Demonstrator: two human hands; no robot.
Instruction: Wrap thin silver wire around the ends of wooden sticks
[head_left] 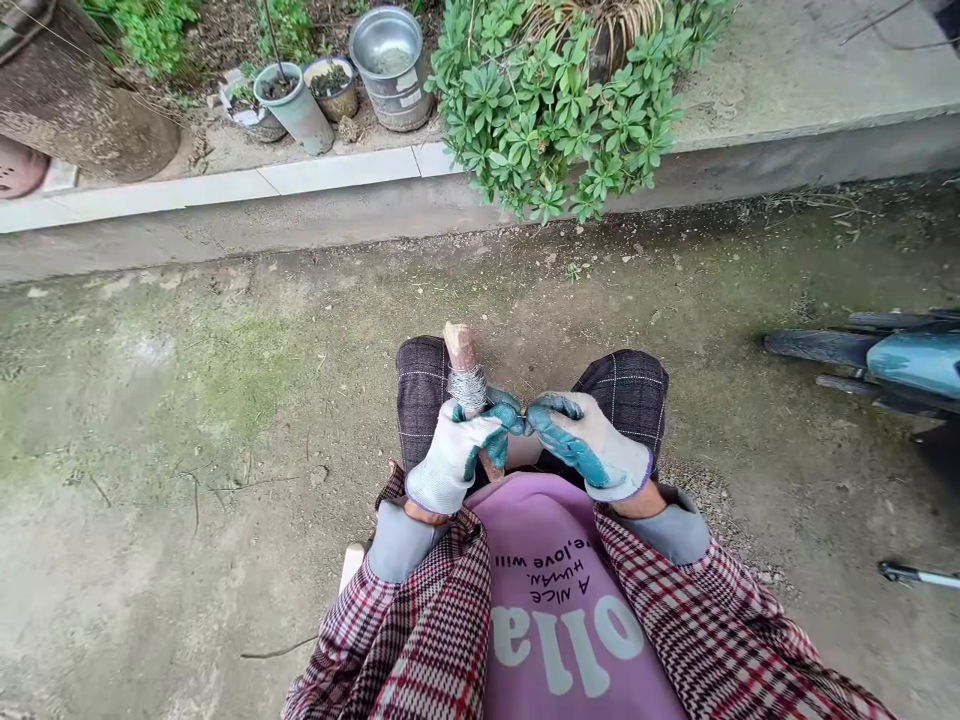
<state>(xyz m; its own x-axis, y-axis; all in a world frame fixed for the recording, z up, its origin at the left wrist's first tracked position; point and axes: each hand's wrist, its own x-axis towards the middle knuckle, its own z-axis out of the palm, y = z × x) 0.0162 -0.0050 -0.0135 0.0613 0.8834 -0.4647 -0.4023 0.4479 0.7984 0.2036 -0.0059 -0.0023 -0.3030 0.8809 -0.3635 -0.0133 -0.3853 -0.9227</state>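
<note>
A wooden stick point(459, 345) with thin metal wire point(468, 389) wound round its upper part stands tilted between my knees. My left hand point(454, 455), in a white glove with a teal coated palm, is closed round the stick just below the winding. In a matching glove, my right hand point(592, 445) is pinched shut, its fingertips meeting those of the left. Something thin shows where they meet, too small to make out. The stick's lower end point(491, 466) comes out under my left hand.
Beyond my knees runs a low concrete ledge point(337, 225) with a metal pot point(388, 75), a tall planter point(296, 110) and a leafy bush point(555, 120). A blue wheeled thing point(915, 360) stands at the right, with a metal rod point(922, 575) on the ground nearby.
</note>
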